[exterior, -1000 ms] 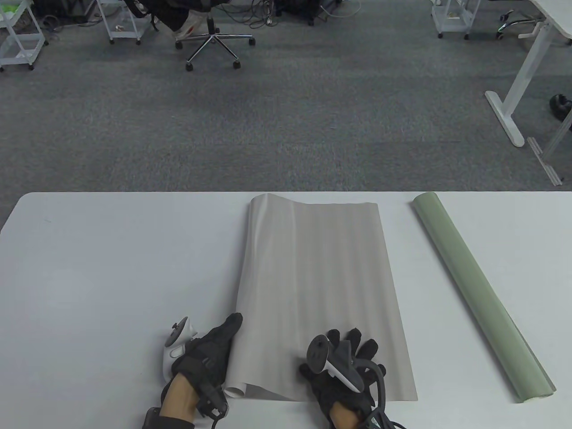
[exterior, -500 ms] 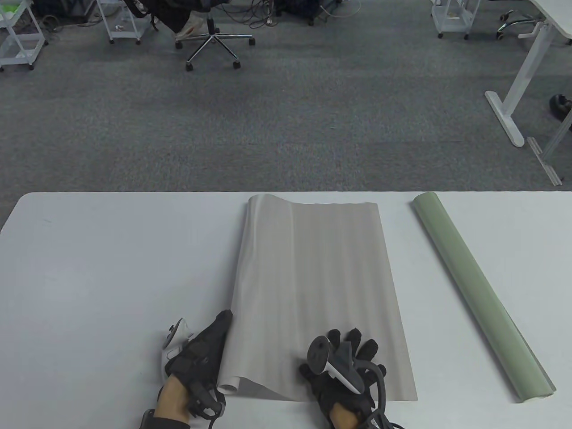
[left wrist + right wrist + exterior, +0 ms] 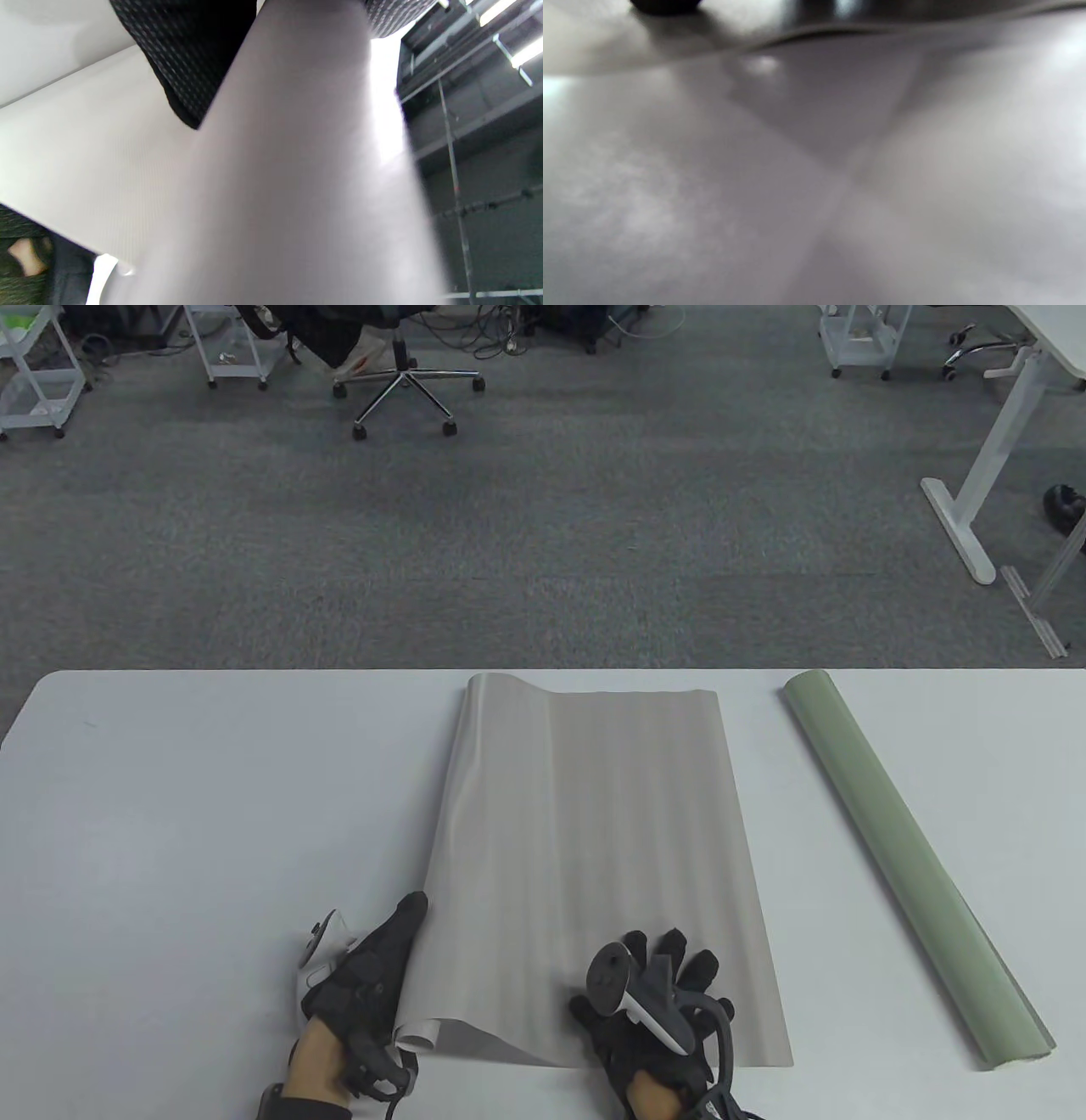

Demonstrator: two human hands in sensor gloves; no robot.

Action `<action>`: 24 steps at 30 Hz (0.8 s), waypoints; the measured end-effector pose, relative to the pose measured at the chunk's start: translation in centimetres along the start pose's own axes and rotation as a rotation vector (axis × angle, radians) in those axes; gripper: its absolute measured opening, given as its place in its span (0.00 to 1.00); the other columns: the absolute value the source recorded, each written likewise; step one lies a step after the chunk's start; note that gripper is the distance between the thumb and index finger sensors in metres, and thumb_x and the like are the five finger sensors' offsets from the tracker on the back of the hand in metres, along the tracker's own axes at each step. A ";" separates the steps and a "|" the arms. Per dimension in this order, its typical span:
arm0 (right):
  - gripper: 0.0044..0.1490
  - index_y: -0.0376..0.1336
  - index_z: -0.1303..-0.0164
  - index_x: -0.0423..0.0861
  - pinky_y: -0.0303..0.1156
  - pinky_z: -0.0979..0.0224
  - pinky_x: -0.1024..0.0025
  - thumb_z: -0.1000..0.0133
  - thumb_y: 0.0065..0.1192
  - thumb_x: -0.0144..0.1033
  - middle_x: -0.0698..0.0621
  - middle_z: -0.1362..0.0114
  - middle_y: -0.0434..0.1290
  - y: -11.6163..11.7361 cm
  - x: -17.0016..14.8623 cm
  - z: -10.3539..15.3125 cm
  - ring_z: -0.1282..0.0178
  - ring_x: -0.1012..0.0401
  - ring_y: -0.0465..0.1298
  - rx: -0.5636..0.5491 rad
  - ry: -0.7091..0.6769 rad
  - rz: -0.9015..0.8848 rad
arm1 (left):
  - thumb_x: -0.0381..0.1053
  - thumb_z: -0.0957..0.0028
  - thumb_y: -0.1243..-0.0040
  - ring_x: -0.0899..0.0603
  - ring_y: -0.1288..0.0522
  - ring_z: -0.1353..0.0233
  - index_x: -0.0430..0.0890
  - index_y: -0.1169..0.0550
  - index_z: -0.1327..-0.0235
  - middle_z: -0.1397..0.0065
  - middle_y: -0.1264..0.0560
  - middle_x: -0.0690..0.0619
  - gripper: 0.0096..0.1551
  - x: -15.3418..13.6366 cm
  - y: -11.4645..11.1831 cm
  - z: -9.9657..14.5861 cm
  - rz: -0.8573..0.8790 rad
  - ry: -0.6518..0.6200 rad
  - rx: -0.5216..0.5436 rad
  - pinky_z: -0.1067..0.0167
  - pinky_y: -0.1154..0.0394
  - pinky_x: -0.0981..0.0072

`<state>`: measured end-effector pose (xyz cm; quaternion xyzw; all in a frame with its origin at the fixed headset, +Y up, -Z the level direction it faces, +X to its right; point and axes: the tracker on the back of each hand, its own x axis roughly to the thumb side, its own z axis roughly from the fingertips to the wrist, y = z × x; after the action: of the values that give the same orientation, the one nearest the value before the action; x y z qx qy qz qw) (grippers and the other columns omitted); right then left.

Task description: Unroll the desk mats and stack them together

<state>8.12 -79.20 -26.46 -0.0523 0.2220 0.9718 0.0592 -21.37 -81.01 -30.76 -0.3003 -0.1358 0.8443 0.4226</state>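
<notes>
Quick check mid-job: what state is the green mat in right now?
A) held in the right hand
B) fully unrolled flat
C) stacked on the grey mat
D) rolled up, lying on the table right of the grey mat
D: the green mat lies as a tight roll on the table, apart from the grey mat and untouched by either hand.

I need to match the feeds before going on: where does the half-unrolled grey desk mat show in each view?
Table view: the grey desk mat lies mid-table, its remaining roll along its left edge, beside the left hand.
Left wrist view: it fills the middle as a broad grey band running top to bottom.
Right wrist view: a blurred grey surface fills the frame, probably the mat.
Shared landmark: the left hand's black glove, touching the mat.
</notes>
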 end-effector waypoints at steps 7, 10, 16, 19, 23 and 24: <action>0.62 0.24 0.16 0.37 0.44 0.42 0.11 0.43 0.39 0.63 0.21 0.19 0.23 -0.1 -0.9 -0.1 0.27 0.15 0.29 0.000 0.004 -0.008 | 0.60 0.30 0.53 0.38 0.20 0.30 0.32 0.70 0.16 0.19 0.37 0.35 0.57 0.2 0.5 0.1 -0.004 -0.032 0.037 0.39 0.16 0.53; 0.62 0.24 0.16 0.37 0.44 0.42 0.11 0.43 0.39 0.63 0.21 0.19 0.23 -0.1 -1.0 0.0 0.27 0.15 0.29 -0.002 0.004 -0.015 | 0.61 0.30 0.55 0.38 0.18 0.31 0.34 0.70 0.16 0.19 0.38 0.34 0.57 0.1 0.4 0.4 0.025 -0.039 0.052 0.42 0.12 0.57; 0.62 0.24 0.16 0.37 0.44 0.42 0.11 0.43 0.40 0.63 0.21 0.19 0.22 -0.1 -1.0 0.0 0.27 0.15 0.29 0.003 -0.002 -0.013 | 0.64 0.30 0.58 0.43 0.15 0.39 0.27 0.68 0.17 0.18 0.37 0.33 0.59 0.6 0.9 0.7 0.016 -0.043 0.010 0.48 0.11 0.62; 0.62 0.24 0.16 0.37 0.43 0.42 0.11 0.43 0.40 0.63 0.21 0.19 0.23 -0.1 -1.1 0.0 0.27 0.15 0.29 -0.003 -0.004 -0.014 | 0.60 0.29 0.53 0.42 0.17 0.37 0.25 0.69 0.19 0.19 0.35 0.35 0.59 0.9 0.9 0.6 -0.002 -0.067 0.019 0.45 0.14 0.59; 0.62 0.24 0.16 0.38 0.43 0.42 0.11 0.43 0.40 0.63 0.21 0.19 0.22 -0.1 -1.1 0.0 0.27 0.15 0.29 0.002 -0.006 -0.015 | 0.56 0.29 0.49 0.41 0.20 0.31 0.27 0.68 0.18 0.18 0.38 0.36 0.59 1.3 1.2 0.8 -0.073 -0.091 0.096 0.40 0.16 0.57; 0.62 0.24 0.16 0.38 0.44 0.42 0.11 0.43 0.40 0.63 0.21 0.19 0.23 -0.1 -1.2 0.0 0.27 0.15 0.29 -0.002 -0.008 -0.012 | 0.57 0.29 0.50 0.41 0.20 0.31 0.27 0.68 0.18 0.18 0.38 0.36 0.59 1.2 1.4 1.0 -0.069 -0.087 0.099 0.40 0.16 0.57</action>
<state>9.26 -79.20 -26.32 -0.0495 0.2206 0.9719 0.0658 -23.40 -80.83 -31.14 -0.2370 -0.1223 0.8471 0.4597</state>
